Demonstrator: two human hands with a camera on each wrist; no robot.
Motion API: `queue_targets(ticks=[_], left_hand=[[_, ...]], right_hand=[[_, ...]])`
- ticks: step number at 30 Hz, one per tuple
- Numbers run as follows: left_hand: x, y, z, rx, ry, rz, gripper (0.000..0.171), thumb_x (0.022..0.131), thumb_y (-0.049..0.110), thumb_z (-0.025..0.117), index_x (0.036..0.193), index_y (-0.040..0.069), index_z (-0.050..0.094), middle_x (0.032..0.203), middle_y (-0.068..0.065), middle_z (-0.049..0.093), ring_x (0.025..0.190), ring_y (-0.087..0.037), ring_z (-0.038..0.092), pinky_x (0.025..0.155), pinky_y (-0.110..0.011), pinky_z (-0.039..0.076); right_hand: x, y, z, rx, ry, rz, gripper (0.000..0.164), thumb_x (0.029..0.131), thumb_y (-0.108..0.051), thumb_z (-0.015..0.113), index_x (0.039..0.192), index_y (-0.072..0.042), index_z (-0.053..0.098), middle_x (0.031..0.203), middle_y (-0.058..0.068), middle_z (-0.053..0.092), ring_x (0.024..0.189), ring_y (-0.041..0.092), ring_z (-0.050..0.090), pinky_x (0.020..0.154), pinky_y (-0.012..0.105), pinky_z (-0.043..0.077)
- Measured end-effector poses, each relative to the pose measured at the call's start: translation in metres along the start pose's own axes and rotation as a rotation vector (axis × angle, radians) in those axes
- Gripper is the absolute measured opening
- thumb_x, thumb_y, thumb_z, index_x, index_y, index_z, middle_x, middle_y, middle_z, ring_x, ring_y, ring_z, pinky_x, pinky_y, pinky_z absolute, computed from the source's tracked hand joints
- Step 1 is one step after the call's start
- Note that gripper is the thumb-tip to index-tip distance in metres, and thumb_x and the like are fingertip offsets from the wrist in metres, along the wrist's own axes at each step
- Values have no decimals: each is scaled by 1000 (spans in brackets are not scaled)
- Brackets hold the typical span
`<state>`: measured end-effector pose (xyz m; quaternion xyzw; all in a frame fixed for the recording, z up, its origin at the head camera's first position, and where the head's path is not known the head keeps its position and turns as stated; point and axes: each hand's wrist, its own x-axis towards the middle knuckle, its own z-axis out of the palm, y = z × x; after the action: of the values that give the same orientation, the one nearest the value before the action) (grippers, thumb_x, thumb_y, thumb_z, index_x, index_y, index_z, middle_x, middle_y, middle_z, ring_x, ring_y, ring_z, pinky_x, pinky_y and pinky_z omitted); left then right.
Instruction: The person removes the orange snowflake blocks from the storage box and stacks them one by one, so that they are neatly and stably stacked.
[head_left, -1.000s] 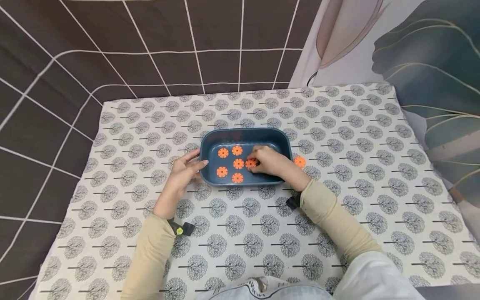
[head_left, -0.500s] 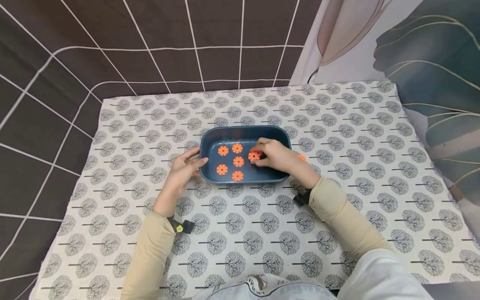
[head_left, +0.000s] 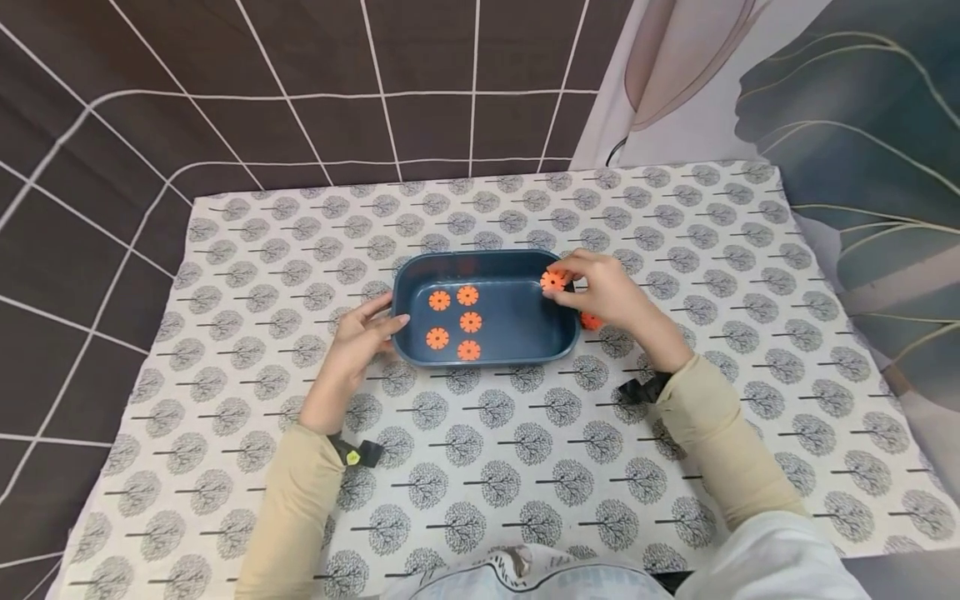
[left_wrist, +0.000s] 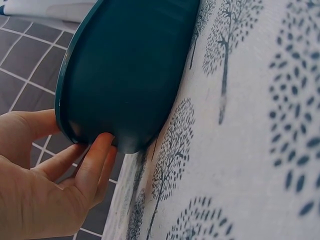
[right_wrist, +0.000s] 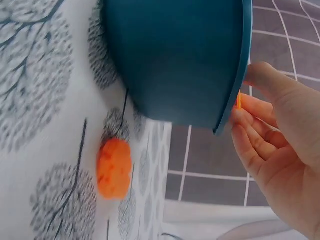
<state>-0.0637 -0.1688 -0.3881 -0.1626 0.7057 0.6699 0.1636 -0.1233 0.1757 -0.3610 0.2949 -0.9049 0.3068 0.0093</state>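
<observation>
A dark blue rectangular plastic basin (head_left: 517,317) with rounded corners stands on the cloth. My left hand (head_left: 360,337) grips its left end, thumb over the rim and fingers against the outer wall, as the left wrist view also shows. My right hand (head_left: 607,287) pinches an orange notched plastic disc (head_left: 553,281) at the basin's right rim. In the right wrist view, only the disc's thin edge (right_wrist: 239,100) shows between the fingers. Several similar orange discs (head_left: 470,322) lie flat and apart in the left half of the basin.
Outside the basin's right end, more orange (head_left: 591,321) shows on the cloth; in the right wrist view it looks like a short stack of discs (right_wrist: 114,169). The table wears a tree-print cloth (head_left: 465,450). A dark gridded curtain (head_left: 300,67) hangs behind.
My right hand has lifted the orange disc from the basin floor and carried it right, up to the right rim. My left hand keeps its hold on the basin.
</observation>
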Motion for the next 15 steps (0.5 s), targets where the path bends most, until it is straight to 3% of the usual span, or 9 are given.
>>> queue_targets(ticks=[8,15], left_hand=[[2,1,0,-6,-18,25,60,87,8,63,142,13,39,131,-19,53,82,-10,65,69,-22,56],[1,2,1,5,-7,22,60,87,9,64,141,14,40,130,-18,54,85,-12,65,71,-24,56]], right_hand=[[-15,10,-5,0,79,-14,34,79,-14,75,107,2,66,101,16,65,87,27,63,74,39,57],[-28,16,-13,-32,91,68,37,80,-18,74,111,0,65,101,14,65,92,27,60,80,41,54]])
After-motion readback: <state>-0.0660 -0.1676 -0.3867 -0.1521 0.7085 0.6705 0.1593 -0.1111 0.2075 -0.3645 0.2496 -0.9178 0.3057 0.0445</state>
